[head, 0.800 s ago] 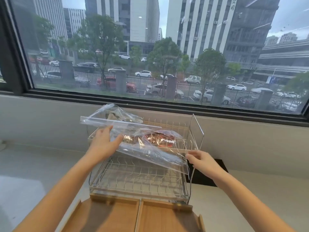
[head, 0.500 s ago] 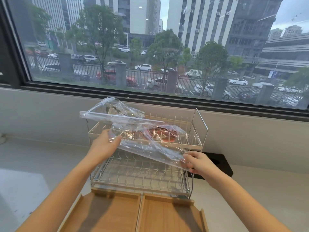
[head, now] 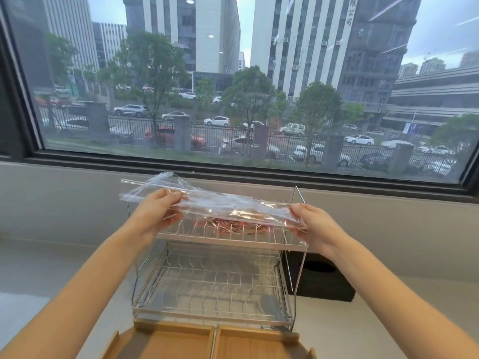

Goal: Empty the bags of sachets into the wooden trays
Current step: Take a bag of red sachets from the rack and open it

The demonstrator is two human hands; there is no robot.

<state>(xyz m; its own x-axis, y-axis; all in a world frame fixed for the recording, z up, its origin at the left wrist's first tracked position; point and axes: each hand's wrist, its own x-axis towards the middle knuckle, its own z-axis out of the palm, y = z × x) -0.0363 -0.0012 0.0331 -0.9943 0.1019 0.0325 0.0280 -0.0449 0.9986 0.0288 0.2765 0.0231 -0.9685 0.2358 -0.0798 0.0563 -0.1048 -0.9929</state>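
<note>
A clear plastic bag [head: 233, 204] of red sachets [head: 228, 224] is held flat above the top shelf of a wire rack [head: 212, 281]. My left hand [head: 158, 213] grips the bag's left end, thumb on top. My right hand [head: 311, 224] pinches its right end. A second clear bag [head: 158, 178] lies behind it on the rack's top. Two wooden trays [head: 178, 343] sit side by side at the bottom edge, in front of the rack; their visible parts hold nothing.
The rack stands on a pale counter [head: 51, 275] below a wide window [head: 233, 86]. A black box [head: 321, 278] sits to the right behind the rack. The rack's lower shelf holds nothing.
Both hands have lifted the bag off the rack's top shelf and stretched it level. My right hand moved up and right to the bag's end.
</note>
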